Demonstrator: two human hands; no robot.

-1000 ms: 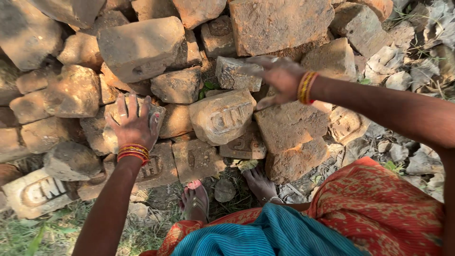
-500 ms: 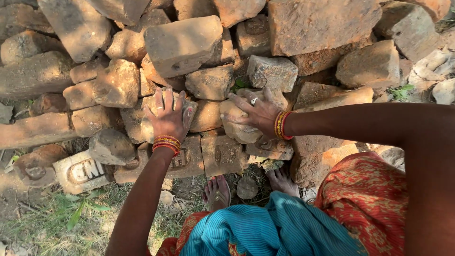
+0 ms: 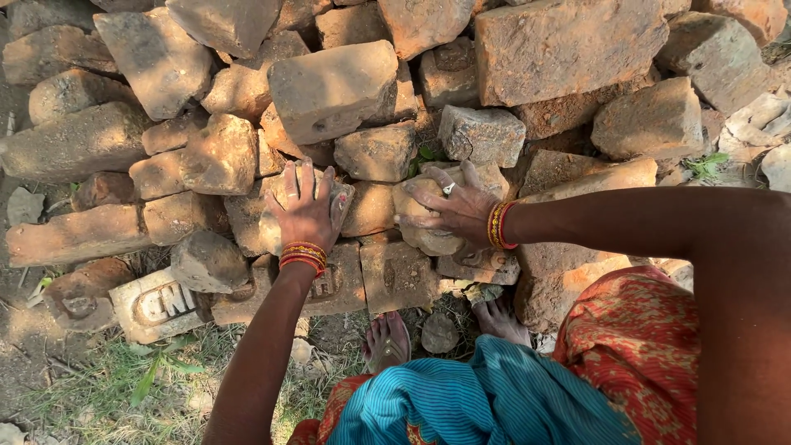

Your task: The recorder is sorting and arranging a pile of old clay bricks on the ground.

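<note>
Pressing flat on a pale brick (image 3: 280, 216), the left hand (image 3: 306, 216) is seen with its fingers spread wide and the palm down, so its grip is open and nothing is held in it. Red and gold bangles (image 3: 301, 255) are worn at that wrist. The right hand (image 3: 449, 208) is laid over a rounded brick chunk (image 3: 428, 227) in the middle of the pile, with the fingers curled across its top and left side; the grip is closed around that chunk, which is still resting among the other bricks. A ring (image 3: 449, 189) is worn on one finger, and bangles of the same colours (image 3: 499, 224) are worn at the right wrist.

Both bricks are found at the near edge of a heap of broken bricks (image 3: 568, 49), just above a row of flat bricks (image 3: 395, 276) laid on the ground. A stamped brick (image 3: 156, 305) is seen lower left, well apart from both hands, beside a patch of grass (image 3: 124, 387). Two bare feet (image 3: 387, 339) are planted close to the pile's edge, with a small round stone (image 3: 439, 332) between them. Blue striped cloth (image 3: 478, 400) and red patterned cloth (image 3: 630, 346) are seen at the bottom.
</note>
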